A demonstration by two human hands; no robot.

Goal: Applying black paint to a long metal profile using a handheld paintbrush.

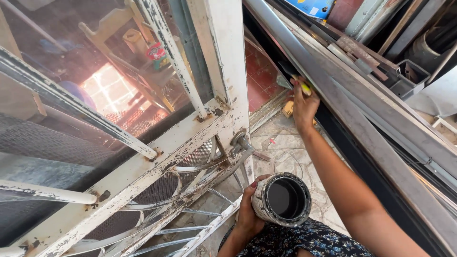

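Overhead, the long dark metal door frame [362, 119] slants from the top of your view down to the lower right, and your right hand [303, 105] is up against it, fingers curled tight round a yellow-handled brush [294, 78] whose dark bristles press on the metal. Left of you stands the old white door [223, 85], its paint flaking and rust showing at the joints. The frame already looks dark and evenly coated along most of what shows, so the painting seems well along, though how much remains above the brush you cannot tell. Lower down, your left hand [247, 212] wraps closed around a paint-smeared can [282, 199], held over your lap, with dark paint inside.
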